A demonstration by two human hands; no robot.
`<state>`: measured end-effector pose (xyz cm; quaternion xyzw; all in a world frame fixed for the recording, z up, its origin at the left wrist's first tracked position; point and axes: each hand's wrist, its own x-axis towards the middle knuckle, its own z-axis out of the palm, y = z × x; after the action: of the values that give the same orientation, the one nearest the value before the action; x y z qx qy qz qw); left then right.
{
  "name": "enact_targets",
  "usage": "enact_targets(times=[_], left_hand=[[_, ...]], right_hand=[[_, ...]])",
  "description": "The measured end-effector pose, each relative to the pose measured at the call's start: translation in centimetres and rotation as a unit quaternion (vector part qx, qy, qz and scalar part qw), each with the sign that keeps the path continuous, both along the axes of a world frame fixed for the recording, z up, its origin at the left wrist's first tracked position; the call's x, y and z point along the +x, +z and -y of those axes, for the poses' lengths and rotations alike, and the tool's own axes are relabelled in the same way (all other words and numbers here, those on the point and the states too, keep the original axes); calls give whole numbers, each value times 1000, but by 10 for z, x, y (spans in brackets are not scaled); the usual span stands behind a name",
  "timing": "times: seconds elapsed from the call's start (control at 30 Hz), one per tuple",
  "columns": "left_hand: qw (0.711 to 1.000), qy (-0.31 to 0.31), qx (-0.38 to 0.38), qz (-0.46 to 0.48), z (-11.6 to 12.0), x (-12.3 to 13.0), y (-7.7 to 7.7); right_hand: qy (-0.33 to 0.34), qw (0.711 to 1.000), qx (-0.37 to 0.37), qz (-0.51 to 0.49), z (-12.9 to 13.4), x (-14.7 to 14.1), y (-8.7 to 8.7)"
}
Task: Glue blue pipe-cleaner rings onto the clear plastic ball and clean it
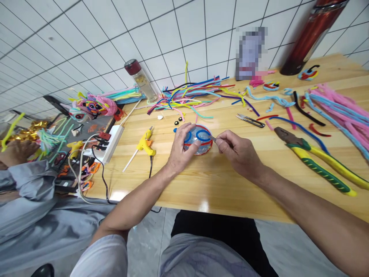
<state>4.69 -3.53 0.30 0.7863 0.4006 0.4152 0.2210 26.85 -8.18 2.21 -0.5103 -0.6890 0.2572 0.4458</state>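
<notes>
A round disc (205, 149) with a red rim and blue and red curved lines lies on the wooden table. My left hand (184, 148) rests over its left side, thumb and fingers spread apart on its surface. At the disc's right edge, my right hand (235, 152) pinches a thin metal tool (211, 137), whose tip reaches over the disc. Small black pieces (178, 121) lie just beyond my left hand. To the left is a yellow glue gun (146, 144); small snips (250, 120) lie beyond my right hand.
Green-yellow pliers (319, 161) and pink pipe cleaners (338, 115) lie at right. More pipe cleaners (187, 94), a glass bottle (141, 80) and a red flask (311, 38) stand or lie along the back. A power strip (112, 144) and another person's hand (19, 154) are at left.
</notes>
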Motion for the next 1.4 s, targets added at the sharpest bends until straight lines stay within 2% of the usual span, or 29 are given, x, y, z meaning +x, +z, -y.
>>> enact_targets(times=[0.2, 0.4, 0.87, 1.4], left_hand=[[999, 7, 12, -41, 1, 2, 2], [1000, 4, -25, -6, 5, 2, 7], [999, 14, 5, -33, -1, 1, 0], [1000, -3, 2, -22, -2, 0, 1]], right_hand=[[11, 1000, 9, 15, 0, -1, -4], [9, 996, 58, 67, -2, 0, -10], [9, 990, 107, 94, -6, -2, -18], [25, 995, 61, 69, -8, -3, -20]])
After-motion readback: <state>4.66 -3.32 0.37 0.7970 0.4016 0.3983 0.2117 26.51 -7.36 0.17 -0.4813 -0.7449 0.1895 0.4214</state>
